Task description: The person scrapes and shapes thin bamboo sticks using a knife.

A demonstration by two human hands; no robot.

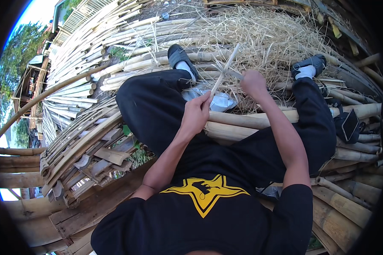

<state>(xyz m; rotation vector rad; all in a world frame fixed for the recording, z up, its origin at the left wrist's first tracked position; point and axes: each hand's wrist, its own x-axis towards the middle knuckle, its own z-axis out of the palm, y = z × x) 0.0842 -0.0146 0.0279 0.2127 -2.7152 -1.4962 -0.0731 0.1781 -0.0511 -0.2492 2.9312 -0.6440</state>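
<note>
My left hand (pixel 196 113) is closed around the lower end of a pale bamboo strip (pixel 231 58), which slants up and away between my knees. In my right hand (pixel 254 85) is a knife; its short grey blade (pixel 234 74) points left and meets the strip about midway. A thin curl of shaving (pixel 218 66) stands out beside the blade. The knife's handle is hidden by my fingers. Just below the strip, a whitish plastic bag (pixel 224 102) lies between my legs.
Loose shavings (pixel 268 38) are heaped ahead of my feet. Bamboo poles (pixel 136 32) cover the ground at the far left, and split bamboo pieces (pixel 87 148) are stacked beside my left knee. A dark phone-like device (pixel 350 125) sits by my right knee. A curved pole (pixel 51 91) arcs across the left.
</note>
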